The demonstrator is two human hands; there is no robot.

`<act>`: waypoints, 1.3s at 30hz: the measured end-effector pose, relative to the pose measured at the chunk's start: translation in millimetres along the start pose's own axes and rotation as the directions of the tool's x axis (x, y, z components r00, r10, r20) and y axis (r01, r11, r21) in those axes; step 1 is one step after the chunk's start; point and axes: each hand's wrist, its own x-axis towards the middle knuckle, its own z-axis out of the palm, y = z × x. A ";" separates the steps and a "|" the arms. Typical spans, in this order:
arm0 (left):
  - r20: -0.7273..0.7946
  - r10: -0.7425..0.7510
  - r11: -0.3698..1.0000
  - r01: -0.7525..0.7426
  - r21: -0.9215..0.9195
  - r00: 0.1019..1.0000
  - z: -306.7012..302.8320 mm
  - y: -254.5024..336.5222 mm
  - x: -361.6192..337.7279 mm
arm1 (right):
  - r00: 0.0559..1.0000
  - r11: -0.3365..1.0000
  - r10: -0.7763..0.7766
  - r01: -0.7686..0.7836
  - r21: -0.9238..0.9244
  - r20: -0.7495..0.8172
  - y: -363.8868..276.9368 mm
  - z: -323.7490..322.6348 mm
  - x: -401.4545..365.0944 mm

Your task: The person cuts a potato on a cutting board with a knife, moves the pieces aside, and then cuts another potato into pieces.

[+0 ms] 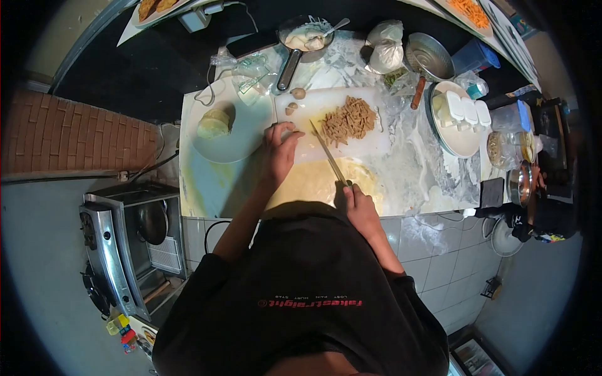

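Observation:
My right hand grips the handle of a knife. The blade slants up and left across the white cutting board, its tip short of a pile of brown sliced strips, which look like cooked meat. My left hand rests at the board's left edge, fingers curled and thumb near them. Whatever lies between those fingers, if anything, is too small to make out. Small brownish round pieces sit above it on the board. Left of this hand, a plate carries a pale green cabbage piece.
A pan with white paste and a spoon stands at the back. Bagged white powder, a metal bowl and a plate of white-lidded containers fill the right. A stove stands lower left; another person is at right.

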 end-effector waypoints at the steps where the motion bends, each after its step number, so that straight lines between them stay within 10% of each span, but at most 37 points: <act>1: 0.026 0.005 1.000 -0.005 -0.022 1.000 0.6 2.7 3.4 | 1.000 1.000 0.004 -0.005 -0.010 -0.027 1.4 1.0 1.9; 26: 0.229 0.131 0.984 -0.155 0.091 0.965 16.0 -10.3 40.3 | 0.992 0.979 0.120 -0.114 0.166 -0.026 -4.5 -11.9 -21.4; 31: 0.043 -0.078 0.995 0.075 0.067 0.996 10.5 6.7 34.1 | 0.996 0.985 0.090 -0.088 0.151 -0.008 -11.2 -10.2 -17.2; 39: 0.143 -0.012 1.000 0.011 0.005 0.990 9.3 1.5 30.4 | 0.999 1.000 0.013 -0.013 -0.005 -0.034 -10.1 -1.1 6.6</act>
